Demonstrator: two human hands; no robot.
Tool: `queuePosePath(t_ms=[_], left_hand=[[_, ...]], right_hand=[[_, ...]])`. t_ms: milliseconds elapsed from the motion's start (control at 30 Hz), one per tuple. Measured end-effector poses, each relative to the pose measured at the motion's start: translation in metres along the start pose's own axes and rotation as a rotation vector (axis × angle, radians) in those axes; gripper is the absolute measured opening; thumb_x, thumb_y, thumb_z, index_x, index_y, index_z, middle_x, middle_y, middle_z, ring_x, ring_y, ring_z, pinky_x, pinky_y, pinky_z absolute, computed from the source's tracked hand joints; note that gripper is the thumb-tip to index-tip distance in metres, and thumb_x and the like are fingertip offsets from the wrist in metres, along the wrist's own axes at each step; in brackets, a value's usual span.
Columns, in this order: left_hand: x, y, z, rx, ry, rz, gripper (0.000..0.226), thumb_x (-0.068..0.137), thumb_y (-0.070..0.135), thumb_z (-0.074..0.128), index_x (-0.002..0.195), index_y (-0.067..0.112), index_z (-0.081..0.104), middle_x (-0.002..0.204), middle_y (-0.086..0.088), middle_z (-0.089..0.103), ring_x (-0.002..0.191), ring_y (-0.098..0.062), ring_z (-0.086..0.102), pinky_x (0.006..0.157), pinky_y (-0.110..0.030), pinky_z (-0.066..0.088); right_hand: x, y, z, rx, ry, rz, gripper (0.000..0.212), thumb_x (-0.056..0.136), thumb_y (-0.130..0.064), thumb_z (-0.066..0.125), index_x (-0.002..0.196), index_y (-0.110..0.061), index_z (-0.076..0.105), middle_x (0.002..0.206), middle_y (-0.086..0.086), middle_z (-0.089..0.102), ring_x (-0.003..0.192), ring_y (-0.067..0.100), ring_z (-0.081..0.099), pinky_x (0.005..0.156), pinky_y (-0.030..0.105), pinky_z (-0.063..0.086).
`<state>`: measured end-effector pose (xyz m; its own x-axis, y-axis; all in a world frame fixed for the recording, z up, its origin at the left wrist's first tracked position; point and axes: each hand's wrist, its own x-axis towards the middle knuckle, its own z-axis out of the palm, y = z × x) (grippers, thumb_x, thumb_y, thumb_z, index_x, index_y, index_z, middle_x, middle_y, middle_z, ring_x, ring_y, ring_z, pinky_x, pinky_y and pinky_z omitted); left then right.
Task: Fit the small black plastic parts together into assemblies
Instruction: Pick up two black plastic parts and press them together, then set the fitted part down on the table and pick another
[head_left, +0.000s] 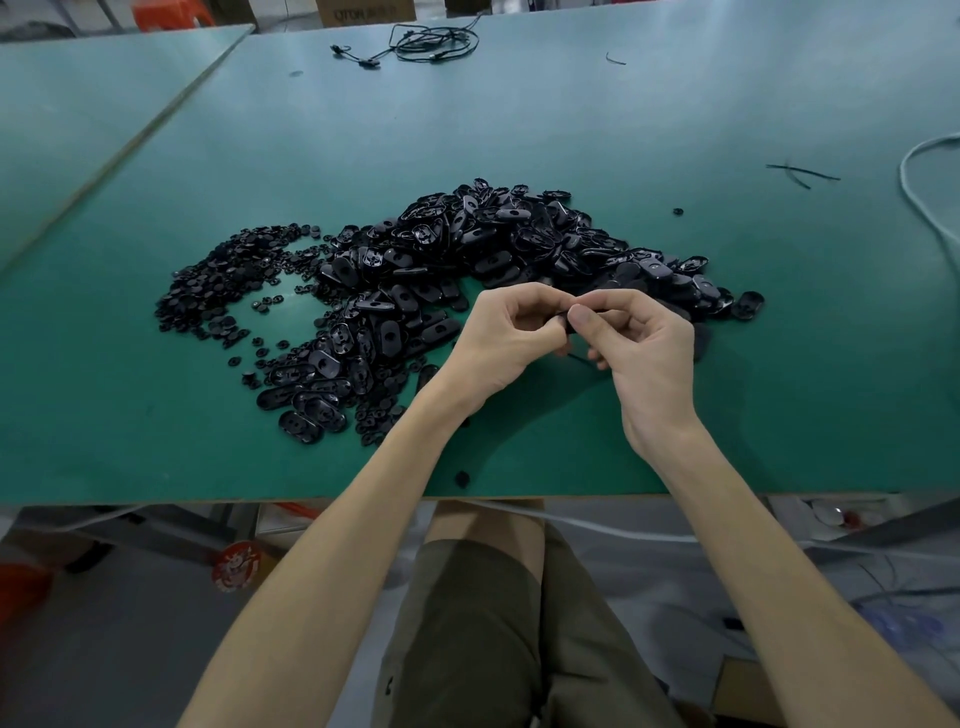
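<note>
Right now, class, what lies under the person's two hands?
The green table and the edge of the oval-parts pile. The left hand and right hand pinch a black part, mostly hidden in their grip.

One wide-angle camera rides on the person's head, facing forward and steeply down over the matte green worktable (701, 415). The table's near edge crosses the lower third, with the person's olive shorts (467, 623) at 6 o'clock. The left hand (506, 338) and right hand (644, 353) meet close under the lens on a small black plastic part (568, 326), just right of centre. The heap of small black plastic parts (467, 249) lies beyond them at 11 o'clock.
</note>
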<state>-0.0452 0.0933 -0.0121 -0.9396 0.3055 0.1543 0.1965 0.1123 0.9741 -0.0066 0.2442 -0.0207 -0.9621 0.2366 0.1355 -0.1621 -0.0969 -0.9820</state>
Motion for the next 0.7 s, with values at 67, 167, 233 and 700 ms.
queuePosePath(t_ms=[67, 167, 233, 700], left_hand=[[-0.001, 0.000, -0.001, -0.050, -0.006, 0.005, 0.018, 0.097, -0.010, 0.061, 0.112, -0.009, 0.071, 0.087, -0.015, 0.072, 0.073, -0.017, 0.066, 0.081, -0.031, 0.058], [-0.002, 0.000, -0.004, -0.137, -0.021, 0.006, 0.022, 0.097, -0.006, 0.065, 0.118, -0.010, 0.070, 0.099, -0.023, 0.074, 0.084, -0.021, 0.071, 0.086, -0.032, 0.059], [-0.002, -0.001, -0.004, -0.156, -0.020, 0.016, 0.023, 0.097, -0.008, 0.065, 0.119, -0.011, 0.069, 0.101, -0.023, 0.074, 0.088, -0.022, 0.072, 0.085, -0.031, 0.060], [0.007, 0.002, -0.027, -0.860, 0.074, -0.059, 0.034, 0.107, 0.006, 0.049, 0.139, 0.000, 0.057, 0.140, -0.020, 0.063, 0.135, -0.030, 0.058, 0.118, -0.042, 0.043]], right_hand=[[0.000, 0.000, 0.000, 0.024, 0.013, -0.001, 0.012, 0.092, -0.005, 0.077, 0.092, -0.017, 0.075, 0.069, -0.007, 0.072, 0.060, 0.007, 0.057, 0.059, 0.018, 0.047], [0.001, 0.000, -0.001, 0.064, 0.014, -0.006, 0.010, 0.093, -0.003, 0.075, 0.095, -0.012, 0.075, 0.069, -0.006, 0.071, 0.062, 0.009, 0.059, 0.060, 0.020, 0.048], [0.000, 0.000, 0.000, 0.062, -0.006, -0.017, 0.011, 0.093, 0.000, 0.073, 0.098, -0.010, 0.074, 0.071, -0.005, 0.071, 0.065, 0.010, 0.062, 0.061, 0.020, 0.049], [0.004, 0.003, 0.001, 0.008, 0.152, -0.051, 0.033, 0.096, 0.003, 0.062, 0.110, -0.024, 0.077, 0.126, 0.020, 0.066, 0.098, 0.010, 0.073, 0.088, 0.029, 0.059]])
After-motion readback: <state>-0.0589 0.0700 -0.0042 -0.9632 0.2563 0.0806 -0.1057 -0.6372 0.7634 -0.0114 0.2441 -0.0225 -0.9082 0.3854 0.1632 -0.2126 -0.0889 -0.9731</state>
